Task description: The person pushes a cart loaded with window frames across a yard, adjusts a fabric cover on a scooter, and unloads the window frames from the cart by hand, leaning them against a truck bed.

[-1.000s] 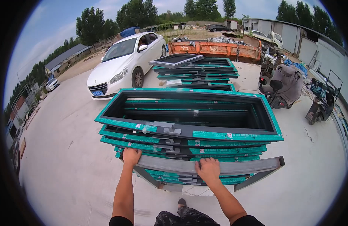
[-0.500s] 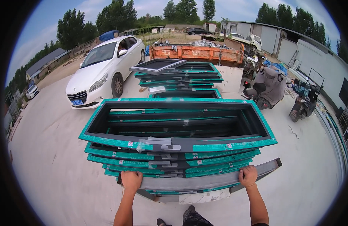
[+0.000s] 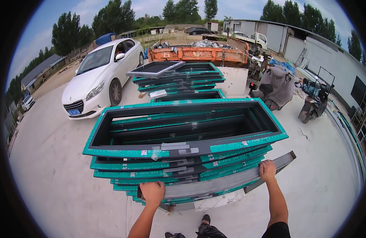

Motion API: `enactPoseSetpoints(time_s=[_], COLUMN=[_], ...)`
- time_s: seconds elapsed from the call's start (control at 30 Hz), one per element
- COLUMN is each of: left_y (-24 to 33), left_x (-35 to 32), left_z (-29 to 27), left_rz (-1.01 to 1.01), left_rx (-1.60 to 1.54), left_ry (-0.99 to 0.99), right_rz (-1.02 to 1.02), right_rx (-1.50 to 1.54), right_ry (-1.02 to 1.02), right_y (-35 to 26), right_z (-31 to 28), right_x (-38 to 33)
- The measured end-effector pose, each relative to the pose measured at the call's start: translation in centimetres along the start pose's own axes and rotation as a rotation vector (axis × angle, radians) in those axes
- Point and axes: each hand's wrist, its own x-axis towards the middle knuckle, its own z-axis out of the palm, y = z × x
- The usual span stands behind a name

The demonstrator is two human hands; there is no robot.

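My left hand (image 3: 152,192) is closed over the left end of a long grey metal bar (image 3: 214,185). My right hand (image 3: 267,170) grips the same bar toward its right end, which reaches past the fingers. The bar slants, its right end farther from me than its left. Grey side pieces show below it near each end. Just beyond lies a stack of black rectangular window frames (image 3: 179,152), faced with green protective film and with grey metal fittings at the middle of their front edges. The bar hides part of the lower frames.
Behind stands another stack of frames (image 3: 179,81), topped by a grey-edged framed panel (image 3: 156,70). A white car (image 3: 96,75) is at the left, an orange truck bed (image 3: 198,55) at the back. A covered scooter (image 3: 275,88) and a dark scooter (image 3: 318,97) stand at the right.
The bar has tilted, its right end rising in the view and its left end shifting right. Both hands stay on it and move along with it. The whole view has turned slightly.
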Motion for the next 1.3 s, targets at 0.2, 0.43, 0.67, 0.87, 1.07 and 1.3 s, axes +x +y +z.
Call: enactPoseSetpoints(time_s=[0.2, 0.43, 0.67, 0.87, 1.07, 1.3], left_y=[2.6, 1.5, 1.3, 0.1, 1.5, 5.8], left_x=[1.5, 1.5, 1.1, 1.6, 3.8, 2.6], left_z=[-0.2, 0.4, -0.8, -1.3, -5.1, -5.5], left_rz=[-0.001, -0.029, -0.002, -0.022, 0.087, 0.248], left_rx=[0.011, 0.018, 0.054, 0.079, -0.097, -0.198], left_ry=[0.057, 0.069, 0.072, -0.024, 0.116, 0.004], right_rz=[-0.009, 0.042, -0.138, -0.733, -0.825, -0.740], right_rx=[-0.050, -0.200, 1.668, 2.150, 2.189, 2.232], right_ry=[-0.020, -0.060, -0.022, -0.256, -0.058, -0.120], right_y=[2.7, -3.0, -21.2, -26.7, -28.7, -27.8], right_z=[-0.2, -1.0, -15.9, -23.1, -24.9, -24.6], right_x=[3.2, 6.1, 10.0, 11.6, 12.6, 11.4])
